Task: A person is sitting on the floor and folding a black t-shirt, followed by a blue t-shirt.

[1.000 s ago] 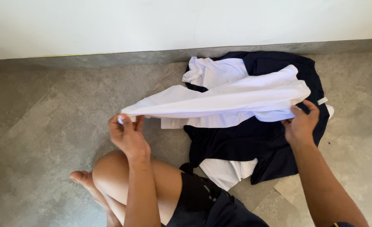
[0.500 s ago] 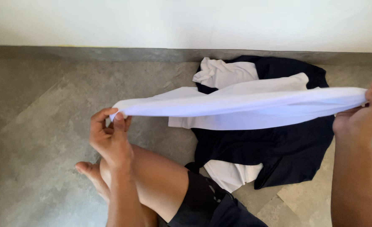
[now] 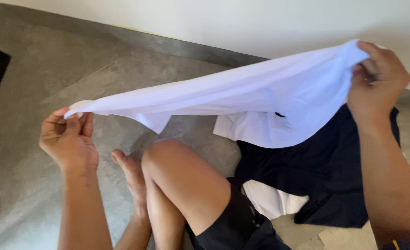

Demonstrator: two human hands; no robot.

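**Stretching a white garment between two hands**

Holding a white garment taut above the floor, a seated person grips it at both ends. The left hand pinches one narrow corner between thumb and curled fingers, low and to the left. The right hand, raised higher near the wall, is closed around the bunched opposite edge, fingers folded over the cloth. The two hands are well apart, and the fabric spans the gap between them, sagging in a fold below the middle. Beneath it lies a dark navy garment on the grey floor, with more white cloth showing under its lower edge. The person's bent knee and bare foot sit between the arms, just beside the dark pile. The stretched cloth hides part of the pile behind it.
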